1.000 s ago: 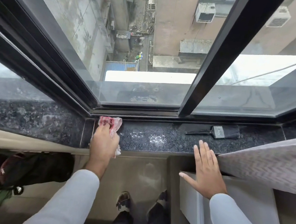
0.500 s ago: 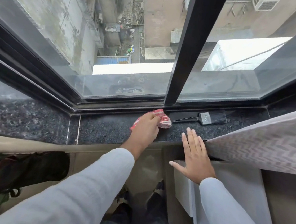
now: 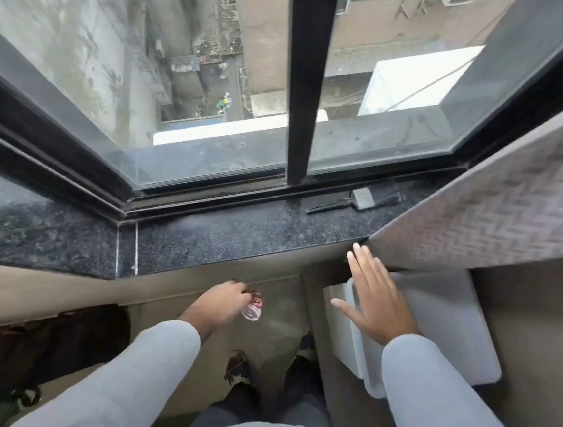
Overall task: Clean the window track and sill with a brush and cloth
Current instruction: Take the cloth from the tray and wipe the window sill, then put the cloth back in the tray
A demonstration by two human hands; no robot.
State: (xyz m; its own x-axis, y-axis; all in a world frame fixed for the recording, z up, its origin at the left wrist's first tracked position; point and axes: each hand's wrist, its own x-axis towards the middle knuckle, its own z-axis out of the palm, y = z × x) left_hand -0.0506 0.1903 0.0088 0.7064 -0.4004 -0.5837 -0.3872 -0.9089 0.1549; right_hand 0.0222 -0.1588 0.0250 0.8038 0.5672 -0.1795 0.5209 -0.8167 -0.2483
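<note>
The dark speckled granite sill [image 3: 237, 233] runs below the black window track [image 3: 212, 199]. A black paintbrush [image 3: 357, 201] lies on the sill at the right, close to the track. My left hand [image 3: 223, 302] hangs below the sill's front edge, closed around a bunched red and white cloth [image 3: 253, 308]. My right hand [image 3: 373, 299] is flat with fingers spread, just below the sill edge, over a white box [image 3: 451, 326]. Neither hand touches the sill.
A patterned grey curtain [image 3: 500, 207] hangs over the right end of the sill. A black vertical window bar [image 3: 303, 77] rises from the track. A dark bag [image 3: 54, 346] sits on the floor at the left. My feet [image 3: 241, 371] stand below.
My left hand has pulled the cloth off the sill, from beside the brush down below the front edge. My right hand has slid slightly back from the sill edge.
</note>
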